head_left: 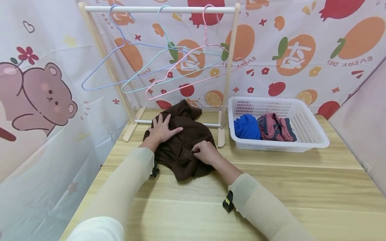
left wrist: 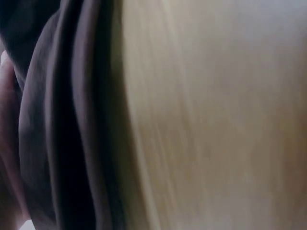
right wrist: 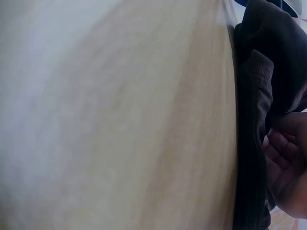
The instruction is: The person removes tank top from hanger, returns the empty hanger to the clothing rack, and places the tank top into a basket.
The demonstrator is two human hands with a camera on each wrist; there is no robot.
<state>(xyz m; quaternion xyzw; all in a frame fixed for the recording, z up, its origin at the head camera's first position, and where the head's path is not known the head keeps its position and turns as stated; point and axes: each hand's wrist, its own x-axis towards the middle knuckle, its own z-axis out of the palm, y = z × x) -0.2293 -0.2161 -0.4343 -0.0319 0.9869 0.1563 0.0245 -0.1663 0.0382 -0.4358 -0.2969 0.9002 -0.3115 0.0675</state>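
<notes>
A dark brown garment (head_left: 190, 134) lies crumpled on the wooden table, partly under the hanger rack. My left hand (head_left: 163, 130) rests on its upper left part with fingers spread. At its right side my right hand (head_left: 206, 152) pinches a fold of the cloth between thumb and curled fingers. The right wrist view shows a ribbed edge of the garment (right wrist: 261, 72) near the curled right hand (right wrist: 288, 158). In the left wrist view, folds of the garment (left wrist: 62, 120) hang beside a sliver of the left hand (left wrist: 8, 143).
A wooden rack (head_left: 230, 67) stands behind, with blue (head_left: 104, 62), green (head_left: 144, 68) and pink (head_left: 176, 63) hangers on its top bar. To the right, a white plastic basket (head_left: 313, 134) holds blue cloth (head_left: 247, 126) and folded pink-and-grey cloth (head_left: 275, 127). Printed curtains enclose the table (head_left: 271, 187).
</notes>
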